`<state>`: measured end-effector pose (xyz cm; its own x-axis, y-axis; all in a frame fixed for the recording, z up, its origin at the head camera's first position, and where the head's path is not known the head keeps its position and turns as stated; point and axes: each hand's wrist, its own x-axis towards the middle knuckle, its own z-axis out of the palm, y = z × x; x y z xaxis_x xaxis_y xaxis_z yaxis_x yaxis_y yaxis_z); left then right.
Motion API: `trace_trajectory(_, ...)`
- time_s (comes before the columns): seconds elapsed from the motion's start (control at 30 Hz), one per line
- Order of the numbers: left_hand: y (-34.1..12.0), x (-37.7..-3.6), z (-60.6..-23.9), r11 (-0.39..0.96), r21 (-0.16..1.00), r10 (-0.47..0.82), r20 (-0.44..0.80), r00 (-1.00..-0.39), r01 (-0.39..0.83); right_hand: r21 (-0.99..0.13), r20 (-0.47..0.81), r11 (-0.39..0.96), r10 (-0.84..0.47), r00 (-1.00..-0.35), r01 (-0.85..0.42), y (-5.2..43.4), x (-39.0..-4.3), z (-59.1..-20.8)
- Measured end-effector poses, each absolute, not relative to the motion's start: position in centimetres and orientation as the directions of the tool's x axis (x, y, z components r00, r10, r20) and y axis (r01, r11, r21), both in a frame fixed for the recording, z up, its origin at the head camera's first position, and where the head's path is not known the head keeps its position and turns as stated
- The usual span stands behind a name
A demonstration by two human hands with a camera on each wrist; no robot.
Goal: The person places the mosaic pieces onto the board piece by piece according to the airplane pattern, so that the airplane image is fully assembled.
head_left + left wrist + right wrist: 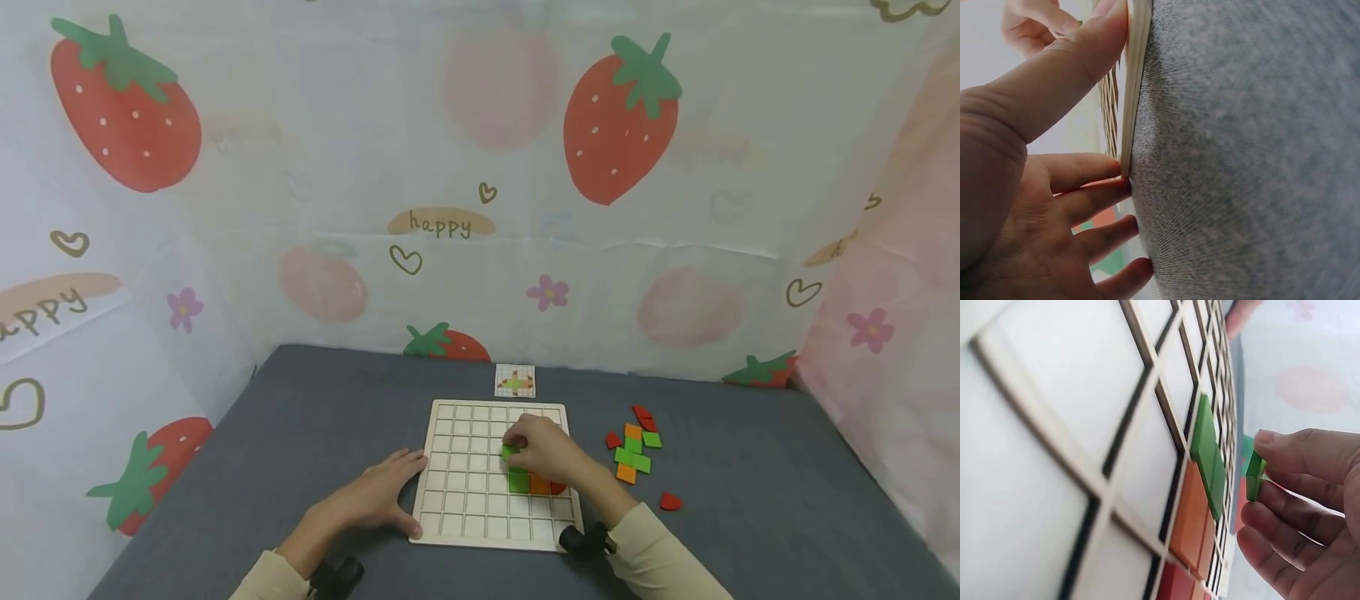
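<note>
The right hand pinches 1 green tile between thumb and fingers above the board; the left hand, fingers spread, touches the board's left edge. Green, orange and red pieces lie on the board and to its right, 1 card beyond its far edge.

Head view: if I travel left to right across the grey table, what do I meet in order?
Left hand → grid board → cluster of loose coloured pieces → lone red piece.
</note>
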<state>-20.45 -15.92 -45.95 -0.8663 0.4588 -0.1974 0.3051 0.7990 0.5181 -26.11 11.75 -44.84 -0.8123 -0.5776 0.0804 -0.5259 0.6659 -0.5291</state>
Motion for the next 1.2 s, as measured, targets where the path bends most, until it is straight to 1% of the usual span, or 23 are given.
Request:
trace_trajectory(0.2,-15.9,-20.5,-46.0,0.803,0.507,0.461,-0.193,-0.866,0.314,-0.470,0.072,0.680,-0.605,-0.793,-0.562,10.5,-26.0,-44.8)
trace_trajectory(0.87,-15.8,-20.4,-45.8,0.798,0.507,0.465,-0.176,-0.868,0.325,-0.379,0.065,0.709,-0.621,-0.781,-0.595,9.4,-26.2,-45.6)
trace_trajectory(1.03,-15.8,-20.4,-45.9,0.801,0.508,0.462,-0.185,-0.867,0.318,-0.378,0.049,0.719,-0.613,-0.788,-0.583,9.6,-26.0,-45.5)
trace_trajectory(1.2,-15.8,-20.5,-46.0,0.805,0.503,0.457,-0.188,-0.869,0.315,-0.423,0.050,0.710,-0.602,-0.797,-0.563,10.2,-25.9,-44.9)
